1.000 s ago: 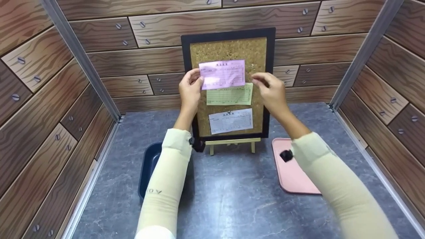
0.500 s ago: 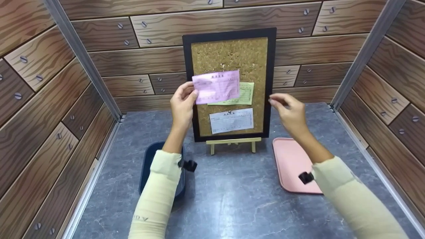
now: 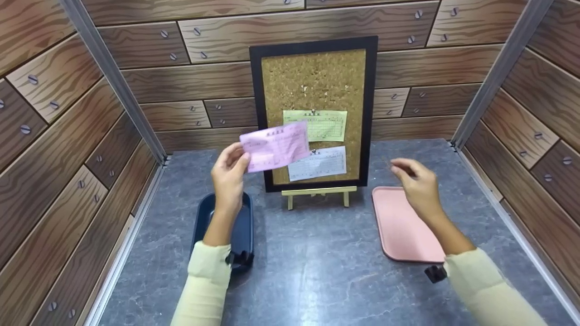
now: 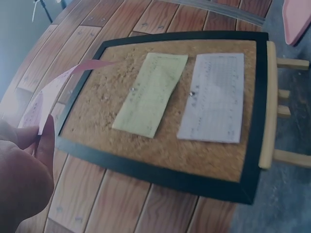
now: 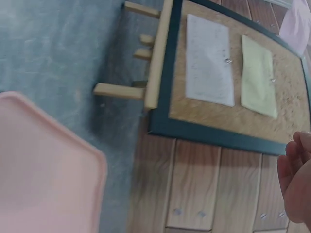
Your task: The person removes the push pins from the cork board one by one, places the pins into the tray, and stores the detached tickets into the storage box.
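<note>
My left hand [image 3: 231, 174] pinches a pink printed slip [image 3: 276, 147] by its left edge, thumb in front. The slip hangs in the air before the corkboard [image 3: 290, 81], overlapping the two slips on it. A green slip [image 3: 328, 127] and, below it, a white slip [image 3: 324, 164] are each held by a pin near the top. My right hand [image 3: 419, 188] is raised above the pink tray, thumb and forefinger pinched together. A tiny, faint pushpin [image 3: 389, 163] shows at its fingertips. In the left wrist view the pink slip [image 4: 51, 92] bends away from the fingers.
The black-framed corkboard stands on a small wooden easel [image 3: 319, 192]. A pink tray [image 3: 394, 226] lies at the right, and a dark blue tray [image 3: 247, 217] sits under my left forearm. Wood-patterned walls [image 3: 190, 81] enclose the grey tabletop [image 3: 308, 267].
The pink slip has come away from the upper board, moving down and left in my left hand. My right hand has drawn back right and down, toward the pink tray.
</note>
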### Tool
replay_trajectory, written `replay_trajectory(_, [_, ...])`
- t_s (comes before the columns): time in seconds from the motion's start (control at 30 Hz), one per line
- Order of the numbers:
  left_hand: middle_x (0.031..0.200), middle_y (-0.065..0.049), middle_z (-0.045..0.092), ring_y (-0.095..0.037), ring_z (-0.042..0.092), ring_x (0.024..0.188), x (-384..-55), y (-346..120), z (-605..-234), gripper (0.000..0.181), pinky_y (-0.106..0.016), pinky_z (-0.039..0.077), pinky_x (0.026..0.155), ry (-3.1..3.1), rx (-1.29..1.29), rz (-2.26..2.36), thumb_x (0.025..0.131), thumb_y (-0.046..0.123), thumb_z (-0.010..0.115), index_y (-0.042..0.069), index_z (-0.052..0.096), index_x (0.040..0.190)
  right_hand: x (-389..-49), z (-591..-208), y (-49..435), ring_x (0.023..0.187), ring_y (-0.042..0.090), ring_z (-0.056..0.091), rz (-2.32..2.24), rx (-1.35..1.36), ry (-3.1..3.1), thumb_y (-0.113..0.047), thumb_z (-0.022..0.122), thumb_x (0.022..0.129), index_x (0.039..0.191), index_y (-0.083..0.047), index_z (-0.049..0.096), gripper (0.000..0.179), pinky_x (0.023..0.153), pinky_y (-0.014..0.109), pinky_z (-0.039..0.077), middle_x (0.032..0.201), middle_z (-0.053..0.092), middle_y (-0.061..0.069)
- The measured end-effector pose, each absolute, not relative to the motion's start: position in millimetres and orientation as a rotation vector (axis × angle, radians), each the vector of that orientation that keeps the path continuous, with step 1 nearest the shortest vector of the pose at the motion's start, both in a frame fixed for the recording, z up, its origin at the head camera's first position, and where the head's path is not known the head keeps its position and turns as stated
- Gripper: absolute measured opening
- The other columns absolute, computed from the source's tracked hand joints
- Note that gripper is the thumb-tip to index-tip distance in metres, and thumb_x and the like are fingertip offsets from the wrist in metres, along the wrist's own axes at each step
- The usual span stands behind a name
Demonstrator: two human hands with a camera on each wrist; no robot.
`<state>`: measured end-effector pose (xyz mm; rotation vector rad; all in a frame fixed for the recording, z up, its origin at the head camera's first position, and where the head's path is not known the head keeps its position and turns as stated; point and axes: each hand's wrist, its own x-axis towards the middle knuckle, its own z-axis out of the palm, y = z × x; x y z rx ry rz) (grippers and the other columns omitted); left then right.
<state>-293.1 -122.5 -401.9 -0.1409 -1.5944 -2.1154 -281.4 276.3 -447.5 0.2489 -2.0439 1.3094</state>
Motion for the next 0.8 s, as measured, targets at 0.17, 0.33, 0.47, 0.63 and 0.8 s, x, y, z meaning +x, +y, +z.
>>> replay_trajectory(0.17, [0.102,-0.009,0.068,-0.016,0.065,0.091,-277,-140,-423,0.029,-0.023,0.057,0.078,-1.587,-0.087,-2.092,0.091,-0.006,0.067,-0.006,0.065,0.120,-272,-474,293,0.075,-0.005,0.060,1.292,0.169,-2.110,0.004,0.072,0.088,0.104,0.005,0.074,0.016,0.071,0.006,0.048,0.096,0.074,0.022])
replay_trajectory(0.33, [0.100,-0.008,0.067,-0.017,0.065,0.092,-265,-156,-444,0.031,-0.022,0.056,0.080,-1.554,-0.001,-2.095,0.091,-0.007,0.067,-0.008,0.063,0.122,-261,-498,308,0.076,-0.005,0.061,1.271,0.101,-2.186,-0.006,0.072,0.092,0.106,-0.001,0.075,0.015,0.070,0.008,0.049,0.097,0.075,0.017])
replay_trajectory(0.47, [0.101,-0.007,0.067,-0.016,0.064,0.093,-256,-168,-458,0.031,-0.021,0.055,0.082,-1.551,0.057,-2.090,0.092,-0.007,0.066,-0.009,0.062,0.123,-255,-517,320,0.077,-0.003,0.062,1.261,0.034,-2.214,-0.010,0.071,0.094,0.106,-0.004,0.076,0.015,0.068,0.009,0.049,0.098,0.074,0.015])
replay_trajectory(0.63, [0.097,-0.005,0.066,-0.014,0.064,0.090,-246,-184,-476,0.031,-0.020,0.055,0.081,-1.548,0.134,-2.053,0.092,-0.008,0.065,-0.010,0.061,0.122,-250,-538,332,0.077,-0.005,0.060,1.251,-0.049,-2.238,-0.009,0.071,0.093,0.105,-0.004,0.076,0.014,0.066,0.009,0.048,0.099,0.075,0.015])
replay_trajectory(0.8, [0.095,-0.001,0.066,-0.011,0.063,0.088,-236,-200,-494,0.030,-0.018,0.054,0.079,-1.560,0.229,-2.028,0.092,-0.006,0.066,-0.009,0.061,0.122,-248,-556,342,0.077,-0.010,0.057,1.210,-0.084,-2.278,-0.005,0.071,0.092,0.104,-0.001,0.076,0.013,0.067,0.006,0.046,0.097,0.074,0.018])
